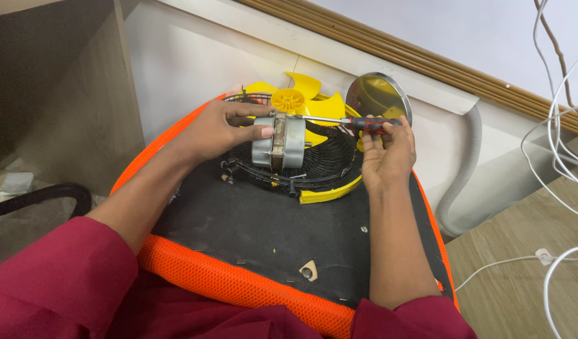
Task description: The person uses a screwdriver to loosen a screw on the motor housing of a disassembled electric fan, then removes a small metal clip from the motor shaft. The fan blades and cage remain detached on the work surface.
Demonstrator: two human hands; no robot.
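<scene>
Motor [278,142], a grey metal fan motor, lies on the black fan grille [326,164] atop an upturned orange-edged seat [238,276], at the far middle. The left hand [217,129] grips it from the left. The right hand [386,154] grasps a red-handled screwdriver [345,122], whose shaft runs level leftward, tip touching the motor's top edge, just below the yellow fan blade [301,100].

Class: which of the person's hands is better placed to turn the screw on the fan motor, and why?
Probably the right hand: it grips the screwdriver, whose tip meets the motor. The left hand steadies that motor.
</scene>
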